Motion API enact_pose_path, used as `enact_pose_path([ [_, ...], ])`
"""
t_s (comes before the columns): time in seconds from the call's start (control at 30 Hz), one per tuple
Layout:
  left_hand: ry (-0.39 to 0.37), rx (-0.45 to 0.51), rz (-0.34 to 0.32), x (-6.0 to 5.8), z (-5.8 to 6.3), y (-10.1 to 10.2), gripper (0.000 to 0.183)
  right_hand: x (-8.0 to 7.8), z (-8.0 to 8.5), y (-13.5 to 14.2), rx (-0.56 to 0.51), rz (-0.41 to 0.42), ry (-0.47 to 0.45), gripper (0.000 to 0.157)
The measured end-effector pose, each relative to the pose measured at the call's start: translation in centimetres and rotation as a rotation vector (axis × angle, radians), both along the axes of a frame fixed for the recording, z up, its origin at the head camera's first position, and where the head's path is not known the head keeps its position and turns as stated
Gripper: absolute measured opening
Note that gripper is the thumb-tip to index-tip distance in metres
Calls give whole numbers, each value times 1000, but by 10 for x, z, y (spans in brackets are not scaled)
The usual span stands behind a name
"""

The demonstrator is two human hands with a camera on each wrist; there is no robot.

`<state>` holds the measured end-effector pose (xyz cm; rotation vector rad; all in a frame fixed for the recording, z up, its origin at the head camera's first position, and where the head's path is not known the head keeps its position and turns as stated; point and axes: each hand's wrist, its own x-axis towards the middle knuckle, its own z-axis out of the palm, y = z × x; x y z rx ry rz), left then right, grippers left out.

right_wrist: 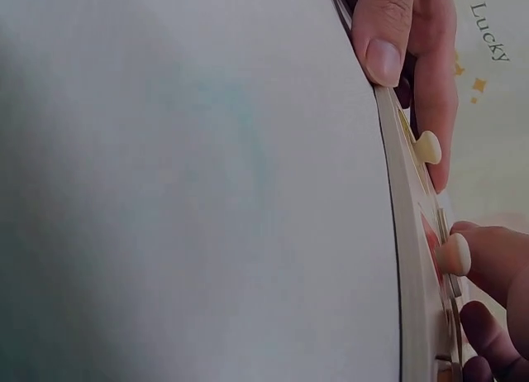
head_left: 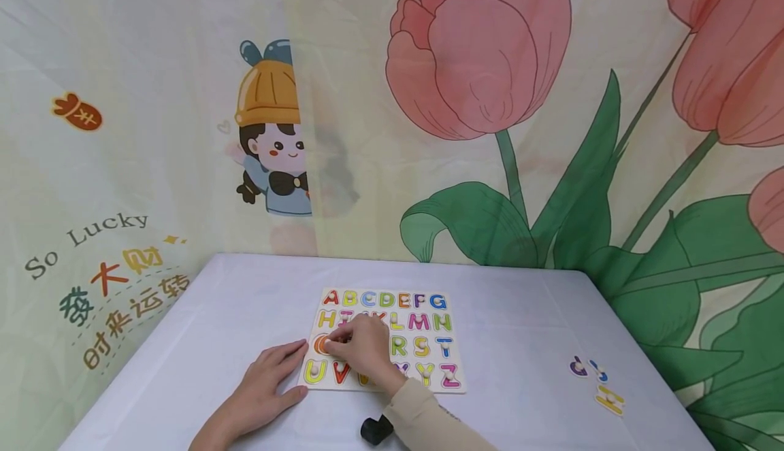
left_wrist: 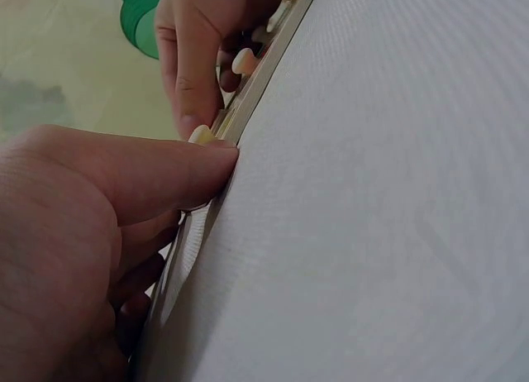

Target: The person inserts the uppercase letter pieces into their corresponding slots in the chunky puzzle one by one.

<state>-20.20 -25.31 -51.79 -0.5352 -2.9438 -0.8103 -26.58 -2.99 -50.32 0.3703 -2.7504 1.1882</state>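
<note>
A white alphabet puzzle board [head_left: 382, 388] with colourful letters and small pale knobs lies on the table. My right hand [head_left: 364, 345] reaches over the board's left half, thumb and fingertips pinching at the orange letter O piece [head_left: 320, 344] in the third row; the hand hides several letters beside it. My left hand [head_left: 269, 379] rests at the board's lower left corner, fingers fairly straight along the left edge. In the left wrist view, the left thumb [left_wrist: 178, 171] touches the board's edge beside a pale knob [left_wrist: 201, 134]. Knobs [right_wrist: 455, 255] stand out near the right fingertips.
On the table's right side lie a purple letter piece [head_left: 578, 367], a blue letter piece [head_left: 598, 371] and a yellow letter piece [head_left: 610, 401]. A black device [head_left: 376, 430] shows at the right wrist. Behind the white-covered table [head_left: 520, 328] hangs a printed curtain [head_left: 355, 247] with tulips.
</note>
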Motion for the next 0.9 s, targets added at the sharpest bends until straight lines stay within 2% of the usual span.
enact_pose_path([
  [0.13, -12, 0, 4, -1, 0, 0, 77, -1, -3, -4, -8, -18, 2, 9],
  [0.43, 24, -12, -3, 2, 3, 0, 75, -2, -6, -9, 1, -54, 0, 10],
  [0.9, -12, -3, 18, 0, 1, 2, 76, -2, -8, -14, 22, -80, 29, 10],
])
